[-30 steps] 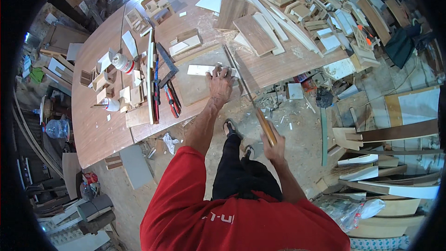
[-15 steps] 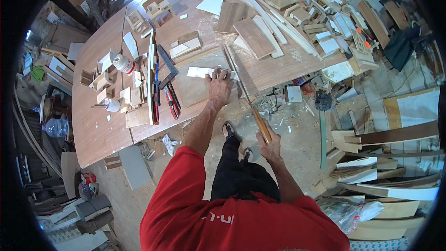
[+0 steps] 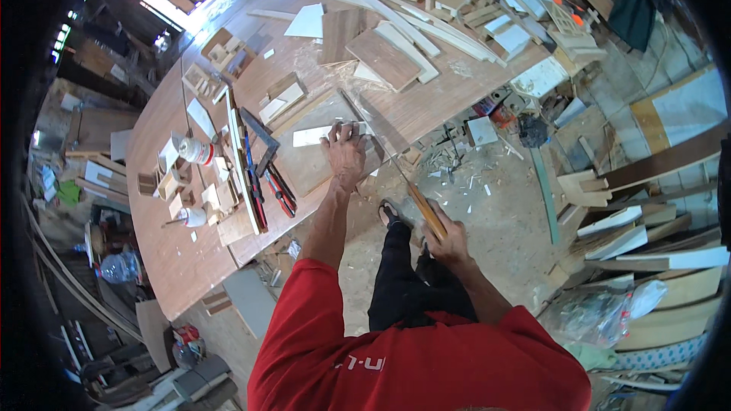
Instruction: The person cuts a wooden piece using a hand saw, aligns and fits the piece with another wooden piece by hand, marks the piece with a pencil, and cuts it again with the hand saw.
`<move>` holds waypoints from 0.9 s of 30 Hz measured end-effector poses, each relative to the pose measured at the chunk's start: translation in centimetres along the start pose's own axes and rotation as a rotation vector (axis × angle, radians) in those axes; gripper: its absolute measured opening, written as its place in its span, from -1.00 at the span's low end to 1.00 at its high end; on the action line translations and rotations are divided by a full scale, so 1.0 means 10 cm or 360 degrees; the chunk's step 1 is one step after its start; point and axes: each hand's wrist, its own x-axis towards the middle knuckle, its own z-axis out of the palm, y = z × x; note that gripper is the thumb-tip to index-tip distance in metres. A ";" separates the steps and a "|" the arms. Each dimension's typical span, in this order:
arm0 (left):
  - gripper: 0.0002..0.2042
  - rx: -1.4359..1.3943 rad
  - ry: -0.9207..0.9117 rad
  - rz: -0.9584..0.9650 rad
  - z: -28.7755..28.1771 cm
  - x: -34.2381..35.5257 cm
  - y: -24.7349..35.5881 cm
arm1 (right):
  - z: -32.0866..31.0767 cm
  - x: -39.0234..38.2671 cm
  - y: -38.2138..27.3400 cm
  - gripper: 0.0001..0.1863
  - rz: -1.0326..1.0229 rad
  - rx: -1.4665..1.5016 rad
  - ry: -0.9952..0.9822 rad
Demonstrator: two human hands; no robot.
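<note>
My left hand (image 3: pixel 345 154) presses with bent fingers on a white strip (image 3: pixel 308 136), which lies on a thin board (image 3: pixel 301 167) near the table's edge. My right hand (image 3: pixel 448 237), below that edge, grips the yellowish wooden handle (image 3: pixel 423 207) of a saw, whose long thin blade (image 3: pixel 400 170) slants up to the left, just right of the strip and my left fingertips. Left of the board lie a dark try square (image 3: pixel 259 131) and red-and-black hand tools (image 3: pixel 282 196).
The wooden table (image 3: pixel 164 251) carries glue bottles (image 3: pixel 196 151), small wooden models (image 3: pixel 221 53), planks (image 3: pixel 384 61) and a pile of offcuts (image 3: pixel 449 0). Scraps litter the floor (image 3: pixel 487 205) under my feet. Boards (image 3: pixel 662 259) are stacked at the right, with a plastic bag (image 3: pixel 586 316).
The camera's view has turned slightly, tilting the table in the picture. My right hand still grips the saw, shifted a little along its line. My left hand stays on the strip.
</note>
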 end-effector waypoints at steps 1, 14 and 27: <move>-0.66 0.0031 0.0044 0.0000 -0.02 -0.02 -0.01 | -0.09 -0.15 -0.11 -0.46 0.0197 0.0064 -0.0078; -0.69 0.0033 0.0103 0.0035 0.01 0.03 -0.04 | 0.00 -0.08 0.00 -0.44 0.0060 -0.0012 0.0002; -0.67 0.0070 0.0036 0.0002 -0.13 0.02 0.01 | -0.17 -0.30 0.09 -0.49 -0.0065 -0.0099 -0.0046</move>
